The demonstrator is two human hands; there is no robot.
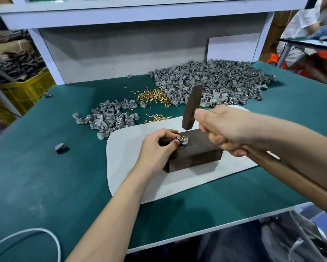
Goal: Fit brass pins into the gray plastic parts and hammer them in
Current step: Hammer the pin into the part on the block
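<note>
Small gray plastic part (184,140), pale and wedge-like, with a brass pin (181,138) standing in its top. Detail of the fit too small to tell.

Part sits on the upper face of a dark block (196,150), near the block's left far corner. Left hand (155,146) holds it there: grip narrow, fingertips pinching the part's left side, heel of the hand against the block's left face.

Right hand (228,129) has its grip closed round the wooden handle of the hammer (192,106). Hammer head is raised, tilted, above and just right of the part, not touching it.

Block rests on a white mat (124,167) on the green table (45,167). Bare mat on all sides of the block. Behind the mat: small heap of gray parts (109,118), brass pin heap (155,97), large gray pile (215,78) at the far right. One stray gray piece (61,148) well left of the mat. White cable (47,233) at the near left edge.
</note>
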